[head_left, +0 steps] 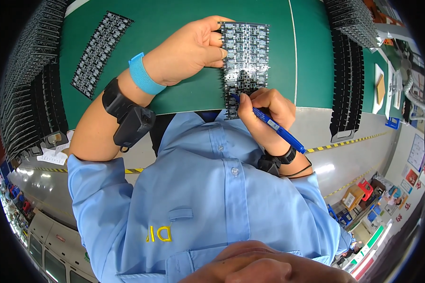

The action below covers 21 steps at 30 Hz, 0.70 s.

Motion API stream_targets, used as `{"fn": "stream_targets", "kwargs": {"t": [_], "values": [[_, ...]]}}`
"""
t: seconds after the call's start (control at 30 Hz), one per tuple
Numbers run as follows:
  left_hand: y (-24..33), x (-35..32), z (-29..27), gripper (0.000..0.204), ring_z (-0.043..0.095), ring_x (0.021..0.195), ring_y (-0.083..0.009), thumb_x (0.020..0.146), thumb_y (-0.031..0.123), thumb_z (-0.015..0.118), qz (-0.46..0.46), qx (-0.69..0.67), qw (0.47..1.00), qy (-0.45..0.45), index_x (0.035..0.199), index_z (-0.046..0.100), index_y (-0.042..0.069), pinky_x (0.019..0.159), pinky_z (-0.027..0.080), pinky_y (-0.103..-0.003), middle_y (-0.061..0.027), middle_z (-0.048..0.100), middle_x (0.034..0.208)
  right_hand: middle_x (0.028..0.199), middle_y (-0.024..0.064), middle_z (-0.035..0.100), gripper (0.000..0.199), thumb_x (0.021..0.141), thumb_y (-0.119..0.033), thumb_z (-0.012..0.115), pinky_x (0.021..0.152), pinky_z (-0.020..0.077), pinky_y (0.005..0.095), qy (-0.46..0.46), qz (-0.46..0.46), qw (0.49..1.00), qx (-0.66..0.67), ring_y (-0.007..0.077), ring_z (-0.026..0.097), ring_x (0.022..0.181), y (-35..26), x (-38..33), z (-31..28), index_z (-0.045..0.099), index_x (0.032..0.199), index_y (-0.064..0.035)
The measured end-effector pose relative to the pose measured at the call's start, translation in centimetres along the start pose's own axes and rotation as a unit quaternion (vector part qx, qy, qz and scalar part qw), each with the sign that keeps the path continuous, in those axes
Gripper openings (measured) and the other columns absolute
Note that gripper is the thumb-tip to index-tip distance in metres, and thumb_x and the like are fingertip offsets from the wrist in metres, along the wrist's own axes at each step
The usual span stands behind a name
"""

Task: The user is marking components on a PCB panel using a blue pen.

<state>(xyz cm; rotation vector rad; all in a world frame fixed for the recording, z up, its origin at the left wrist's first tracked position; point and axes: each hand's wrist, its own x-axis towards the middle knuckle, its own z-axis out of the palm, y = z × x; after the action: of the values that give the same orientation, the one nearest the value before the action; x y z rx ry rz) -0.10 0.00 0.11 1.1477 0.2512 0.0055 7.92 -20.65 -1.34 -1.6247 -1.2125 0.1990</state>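
A long black circuit board panel (246, 45), with rows of small silvery parts, is in front of me at the near edge of the green work surface. My left hand (189, 52) grips its left edge near the top, fingers curled behind it and thumb at the side. A blue marker pen (284, 133) is pinched in my right hand (268, 111). Its tip end lies over the lower part of the panel; whether it touches cannot be made out. To the left, a second circuit board panel (101, 54) lies slanted on the green work surface (174, 14).
Tall racks of stacked black panels rise at the far left (30, 56) and at the right (354, 23). Below the right stack, a black slotted rack (347, 82) reaches past the table edge. A white tray (378, 87) sits farther right. White papers (52, 155) hang near the left rack.
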Motion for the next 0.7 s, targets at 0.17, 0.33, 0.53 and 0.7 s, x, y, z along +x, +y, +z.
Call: {"fn": "stream_targets", "kwargs": {"t": [0.17, 0.33, 0.53, 0.7], "values": [[0.12, -0.09, 0.04, 0.047, 0.065, 0.110, -0.0206, 0.092, -0.008, 0.046, 0.000, -0.002, 1.000, -0.005, 0.138, 0.039, -0.003, 0.095, 0.053, -0.033, -0.0158, 0.064, 0.122, 0.060, 0.0069, 0.058, 0.030, 0.078, 0.009, 0.074, 0.047, 0.0395, 0.0244, -0.001, 0.004, 1.000, -0.011, 0.0106, 0.052, 0.050, -0.07, 0.01, -0.01, 0.047, 0.071, -0.0043], [0.16, -0.05, 0.05, 0.047, 0.065, 0.111, -0.0212, 0.092, -0.009, 0.046, 0.002, 0.004, 1.000, -0.007, 0.138, 0.039, -0.004, 0.096, 0.053, -0.034, -0.0162, 0.064, 0.123, 0.061, 0.0070, 0.059, 0.030, 0.078, 0.009, 0.074, 0.047, 0.0397, 0.0241, -0.004, -0.008, 1.000, -0.025, 0.0104, 0.052, 0.050, -0.10, 0.11, -0.04, 0.048, 0.071, -0.0043], [0.24, -0.09, 0.10, 0.049, 0.065, 0.111, -0.0211, 0.090, -0.011, 0.046, -0.003, -0.014, 1.000, -0.005, 0.138, 0.040, -0.003, 0.095, 0.053, -0.033, -0.0162, 0.064, 0.123, 0.061, 0.0079, 0.059, 0.030, 0.078, 0.009, 0.074, 0.047, 0.0398, 0.0238, -0.004, 0.012, 1.000, 0.010, 0.0110, 0.053, 0.051, -0.18, 0.03, -0.33, 0.048, 0.070, -0.0043], [0.19, -0.04, 0.15, 0.049, 0.065, 0.110, -0.0202, 0.090, -0.011, 0.046, -0.005, -0.009, 1.000, -0.002, 0.138, 0.040, -0.003, 0.094, 0.053, -0.033, -0.0158, 0.064, 0.123, 0.061, 0.0084, 0.059, 0.030, 0.078, 0.009, 0.073, 0.046, 0.0398, 0.0243, -0.004, 0.018, 1.000, 0.024, 0.0121, 0.054, 0.050, -0.23, -0.34, -0.82, 0.048, 0.070, -0.0043]]}}
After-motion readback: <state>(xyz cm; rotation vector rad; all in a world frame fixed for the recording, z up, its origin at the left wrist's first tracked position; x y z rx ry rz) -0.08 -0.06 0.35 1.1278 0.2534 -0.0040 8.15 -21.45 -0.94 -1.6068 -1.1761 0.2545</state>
